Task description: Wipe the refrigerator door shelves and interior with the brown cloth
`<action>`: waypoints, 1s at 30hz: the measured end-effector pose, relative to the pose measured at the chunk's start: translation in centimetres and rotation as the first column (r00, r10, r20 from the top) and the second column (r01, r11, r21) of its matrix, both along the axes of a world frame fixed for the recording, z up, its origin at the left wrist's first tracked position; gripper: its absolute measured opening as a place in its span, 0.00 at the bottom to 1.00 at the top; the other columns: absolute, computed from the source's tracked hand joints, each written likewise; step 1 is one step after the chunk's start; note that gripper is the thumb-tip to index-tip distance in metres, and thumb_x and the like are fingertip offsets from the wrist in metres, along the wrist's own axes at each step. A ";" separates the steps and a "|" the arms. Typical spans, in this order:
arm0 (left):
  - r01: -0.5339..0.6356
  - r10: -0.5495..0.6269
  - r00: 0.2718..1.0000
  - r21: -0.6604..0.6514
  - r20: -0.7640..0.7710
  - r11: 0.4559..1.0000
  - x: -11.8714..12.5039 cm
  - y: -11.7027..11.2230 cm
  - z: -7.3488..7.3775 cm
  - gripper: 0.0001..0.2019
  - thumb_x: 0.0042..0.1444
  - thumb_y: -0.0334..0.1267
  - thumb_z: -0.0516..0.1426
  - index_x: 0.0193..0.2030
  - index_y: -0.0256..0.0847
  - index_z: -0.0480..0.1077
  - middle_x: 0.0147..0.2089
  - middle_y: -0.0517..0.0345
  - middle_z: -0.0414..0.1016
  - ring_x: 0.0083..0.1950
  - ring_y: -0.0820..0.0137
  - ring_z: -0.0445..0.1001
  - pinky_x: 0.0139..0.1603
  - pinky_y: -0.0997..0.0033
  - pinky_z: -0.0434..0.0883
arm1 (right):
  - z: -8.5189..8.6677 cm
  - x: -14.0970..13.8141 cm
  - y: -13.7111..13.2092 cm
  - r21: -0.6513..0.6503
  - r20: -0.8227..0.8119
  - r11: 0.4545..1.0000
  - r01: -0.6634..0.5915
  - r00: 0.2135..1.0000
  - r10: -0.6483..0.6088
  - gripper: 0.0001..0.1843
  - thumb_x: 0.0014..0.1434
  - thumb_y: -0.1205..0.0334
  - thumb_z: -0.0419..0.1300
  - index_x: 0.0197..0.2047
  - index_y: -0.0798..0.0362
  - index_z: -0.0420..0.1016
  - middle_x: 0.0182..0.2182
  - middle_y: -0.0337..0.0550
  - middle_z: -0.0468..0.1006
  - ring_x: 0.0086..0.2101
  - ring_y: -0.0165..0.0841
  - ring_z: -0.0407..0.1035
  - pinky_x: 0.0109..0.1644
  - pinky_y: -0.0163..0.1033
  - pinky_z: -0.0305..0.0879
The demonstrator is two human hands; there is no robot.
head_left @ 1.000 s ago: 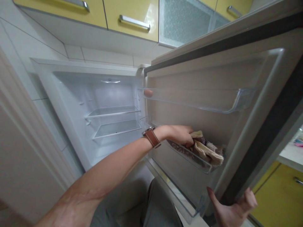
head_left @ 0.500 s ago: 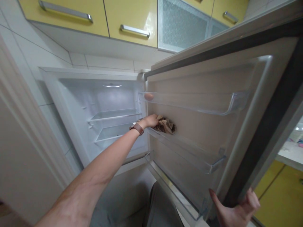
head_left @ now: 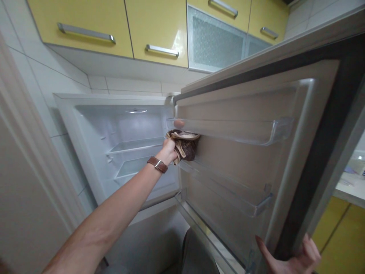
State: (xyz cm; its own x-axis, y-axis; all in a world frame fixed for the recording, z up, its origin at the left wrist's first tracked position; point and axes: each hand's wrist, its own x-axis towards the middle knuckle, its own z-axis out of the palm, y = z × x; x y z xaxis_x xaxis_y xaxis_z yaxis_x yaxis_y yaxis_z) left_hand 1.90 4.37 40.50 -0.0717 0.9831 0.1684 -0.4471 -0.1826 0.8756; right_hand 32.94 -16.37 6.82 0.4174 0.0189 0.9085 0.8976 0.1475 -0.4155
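Note:
My left hand point(head_left: 169, 151), with a brown watch strap on its wrist, grips a crumpled brown and beige cloth point(head_left: 186, 146). The cloth is held by the inner face of the fridge door point(head_left: 234, 167), between its upper door shelf point(head_left: 228, 131) and middle door shelf point(head_left: 225, 186). An egg point(head_left: 179, 123) lies at the hinge end of the upper shelf, just above the cloth. At the lower right, my right hand point(head_left: 291, 258) is closed round the door's free edge, thumb on the inner side and fingers on the outer side.
The open fridge point(head_left: 119, 102) has glass shelves point(head_left: 137, 144) inside. Yellow cupboards point(head_left: 159, 26) hang above it. A tiled wall point(head_left: 42, 95) stands at the left, and a white counter point(head_left: 349, 188) is at the far right. A low shelf point(head_left: 211, 232) runs along the door's bottom.
My left hand has lifted the cloth up and slightly left, from the middle door shelf to just under the upper one. My right hand keeps its hold on the door. The view has tilted up slightly.

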 end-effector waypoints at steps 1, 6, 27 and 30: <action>-0.006 0.007 0.998 -0.010 0.066 1.000 0.6 -0.5 0.0 0.04 0.59 0.32 0.59 0.42 0.39 0.71 0.37 0.52 0.82 0.39 0.65 0.82 0.49 0.62 0.80 | 0.0 0.0 0.0 0.002 0.010 1.000 0.003 1.000 -0.003 0.72 0.41 0.34 0.78 0.79 0.55 0.53 0.63 0.64 0.63 0.62 0.65 0.62 0.64 0.75 0.60; -0.107 0.103 0.993 0.056 0.063 0.993 4.5 -3.4 -0.6 0.04 0.61 0.33 0.56 0.43 0.40 0.70 0.41 0.55 0.81 0.40 0.69 0.80 0.46 0.69 0.78 | -0.2 0.2 0.0 -0.003 0.047 1.000 0.001 0.999 -0.001 0.72 0.42 0.34 0.78 0.79 0.56 0.52 0.63 0.65 0.63 0.62 0.65 0.62 0.64 0.76 0.59; 0.452 0.189 0.603 0.527 -0.775 0.720 12.2 -16.9 -2.7 0.05 0.59 0.41 0.63 0.35 0.43 0.77 0.36 0.54 0.82 0.39 0.65 0.78 0.41 0.71 0.71 | 0.4 -0.6 -0.2 -0.010 -0.057 0.999 -0.034 0.998 0.034 0.68 0.42 0.35 0.78 0.77 0.55 0.55 0.62 0.61 0.63 0.61 0.60 0.61 0.67 0.73 0.56; 0.527 0.273 0.505 0.542 -0.819 0.654 11.5 -16.0 -2.1 0.07 0.58 0.42 0.65 0.36 0.41 0.79 0.39 0.48 0.84 0.43 0.60 0.82 0.43 0.68 0.72 | 0.2 -0.2 -0.1 -0.018 -0.032 1.000 -0.024 0.999 0.023 0.69 0.43 0.35 0.78 0.78 0.57 0.54 0.63 0.63 0.63 0.62 0.61 0.61 0.66 0.72 0.57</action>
